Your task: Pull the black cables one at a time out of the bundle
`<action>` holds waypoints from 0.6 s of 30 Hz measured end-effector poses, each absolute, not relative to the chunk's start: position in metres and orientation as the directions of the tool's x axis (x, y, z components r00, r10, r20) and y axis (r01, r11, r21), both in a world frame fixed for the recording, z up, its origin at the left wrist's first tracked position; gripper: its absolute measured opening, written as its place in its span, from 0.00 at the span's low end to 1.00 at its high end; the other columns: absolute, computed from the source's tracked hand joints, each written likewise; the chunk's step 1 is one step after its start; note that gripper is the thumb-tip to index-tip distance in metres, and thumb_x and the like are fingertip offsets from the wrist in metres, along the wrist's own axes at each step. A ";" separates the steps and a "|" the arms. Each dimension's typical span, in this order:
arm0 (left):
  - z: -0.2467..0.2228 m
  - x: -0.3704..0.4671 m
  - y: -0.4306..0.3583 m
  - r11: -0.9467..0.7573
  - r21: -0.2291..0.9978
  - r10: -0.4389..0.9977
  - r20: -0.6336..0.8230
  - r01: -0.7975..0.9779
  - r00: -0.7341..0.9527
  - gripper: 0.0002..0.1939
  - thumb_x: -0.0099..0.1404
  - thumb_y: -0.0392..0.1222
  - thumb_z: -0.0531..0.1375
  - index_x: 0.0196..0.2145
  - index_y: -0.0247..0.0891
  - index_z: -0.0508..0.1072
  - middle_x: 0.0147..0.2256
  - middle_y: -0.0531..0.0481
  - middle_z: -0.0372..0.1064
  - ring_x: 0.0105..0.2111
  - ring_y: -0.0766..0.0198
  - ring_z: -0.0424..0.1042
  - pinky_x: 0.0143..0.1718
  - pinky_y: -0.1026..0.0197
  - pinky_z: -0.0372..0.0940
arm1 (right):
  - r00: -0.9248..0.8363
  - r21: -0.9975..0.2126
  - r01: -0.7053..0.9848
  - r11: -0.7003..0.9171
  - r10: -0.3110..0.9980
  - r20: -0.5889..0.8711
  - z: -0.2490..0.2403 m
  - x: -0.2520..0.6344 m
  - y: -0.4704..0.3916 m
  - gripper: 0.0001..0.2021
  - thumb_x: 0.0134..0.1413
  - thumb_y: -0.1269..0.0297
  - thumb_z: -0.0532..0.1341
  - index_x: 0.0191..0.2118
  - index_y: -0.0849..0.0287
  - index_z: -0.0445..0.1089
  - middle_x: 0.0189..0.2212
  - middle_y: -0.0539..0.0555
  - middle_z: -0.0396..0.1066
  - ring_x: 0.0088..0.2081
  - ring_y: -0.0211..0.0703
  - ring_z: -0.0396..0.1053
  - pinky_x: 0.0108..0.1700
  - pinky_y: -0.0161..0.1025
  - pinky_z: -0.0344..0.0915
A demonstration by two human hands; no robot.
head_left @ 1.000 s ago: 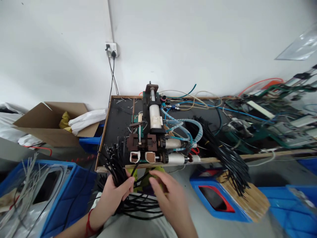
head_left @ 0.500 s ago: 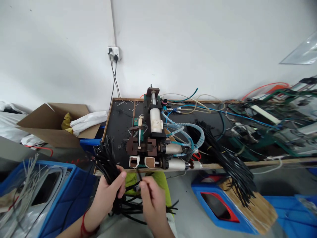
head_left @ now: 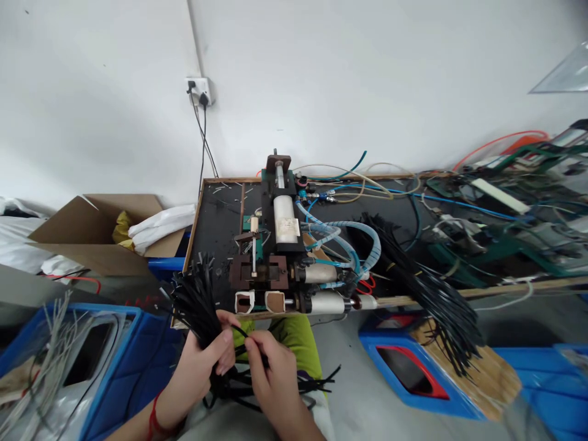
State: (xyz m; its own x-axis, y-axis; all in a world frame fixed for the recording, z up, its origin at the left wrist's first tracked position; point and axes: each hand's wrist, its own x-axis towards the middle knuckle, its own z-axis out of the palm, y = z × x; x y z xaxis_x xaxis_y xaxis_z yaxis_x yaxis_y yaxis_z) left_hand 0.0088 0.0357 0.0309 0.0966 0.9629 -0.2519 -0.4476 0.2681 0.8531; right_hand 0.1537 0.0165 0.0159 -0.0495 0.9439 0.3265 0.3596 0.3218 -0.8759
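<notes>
My left hand [head_left: 202, 361] is wrapped round a bundle of black cables [head_left: 195, 306], whose ends fan out over the left front corner of the bench. My right hand [head_left: 275, 373] pinches a single black cable [head_left: 239, 331] just right of the bundle. More of the bundle hangs below both hands across my lap. Just beyond the hands stands a pneumatic machine [head_left: 287, 220] with brown jaws [head_left: 258, 272] and two white-edged pads at its front.
A second cable bundle [head_left: 413, 282] lies over the bench edge at right, above a blue bin [head_left: 441, 407]. Another blue bin [head_left: 110, 367] and an open cardboard box [head_left: 92, 257] stand left. Hoses run right of the machine.
My right hand has moved slightly left, closer to my left hand. The cable in its fingers now slants toward my left hand instead of pointing up at the machine. The view has shifted slightly.
</notes>
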 end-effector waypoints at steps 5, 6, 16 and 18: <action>0.039 0.010 0.043 0.257 0.840 0.950 -0.310 -0.479 -0.035 0.17 0.58 0.49 0.73 0.31 0.39 0.70 0.13 0.63 0.56 0.12 0.73 0.53 0.15 0.69 0.52 | -0.124 -0.907 0.297 0.299 0.954 0.274 0.020 0.157 0.018 0.11 0.69 0.64 0.56 0.35 0.57 0.72 0.25 0.51 0.73 0.26 0.40 0.70 0.31 0.34 0.60; 0.041 0.010 0.045 0.249 0.833 0.944 -0.323 -0.493 -0.070 0.17 0.57 0.48 0.73 0.31 0.39 0.70 0.14 0.63 0.57 0.12 0.73 0.54 0.15 0.69 0.53 | -0.161 -0.923 0.264 0.279 0.956 0.243 0.020 0.158 0.017 0.12 0.68 0.62 0.57 0.33 0.57 0.73 0.24 0.50 0.72 0.26 0.39 0.68 0.30 0.35 0.60; 0.049 0.008 0.052 0.226 0.834 0.951 -0.301 -0.503 -0.073 0.15 0.62 0.46 0.71 0.41 0.37 0.74 0.15 0.64 0.56 0.14 0.73 0.54 0.16 0.69 0.53 | -0.233 -0.557 -0.787 -0.264 0.964 -0.129 0.008 0.146 0.016 0.20 0.67 0.53 0.62 0.25 0.57 0.67 0.09 0.41 0.54 0.14 0.32 0.44 0.21 0.33 0.45; 0.048 0.008 0.052 0.222 0.836 0.953 -0.294 -0.501 -0.068 0.14 0.63 0.46 0.71 0.42 0.38 0.74 0.15 0.63 0.56 0.14 0.73 0.54 0.16 0.69 0.53 | -0.225 -0.414 -0.866 -0.280 0.958 -0.178 0.010 0.142 0.019 0.17 0.67 0.58 0.63 0.26 0.58 0.70 0.08 0.39 0.52 0.13 0.31 0.42 0.22 0.33 0.47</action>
State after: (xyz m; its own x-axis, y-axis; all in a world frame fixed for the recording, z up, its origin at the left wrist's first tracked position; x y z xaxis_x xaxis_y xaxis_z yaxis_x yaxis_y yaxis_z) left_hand 0.0076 0.0523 0.0477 -0.0681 0.9533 -0.2943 -0.5015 0.2223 0.8361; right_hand 0.1424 0.0191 0.0105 -0.2248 0.9581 -0.1775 -0.8661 -0.2800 -0.4142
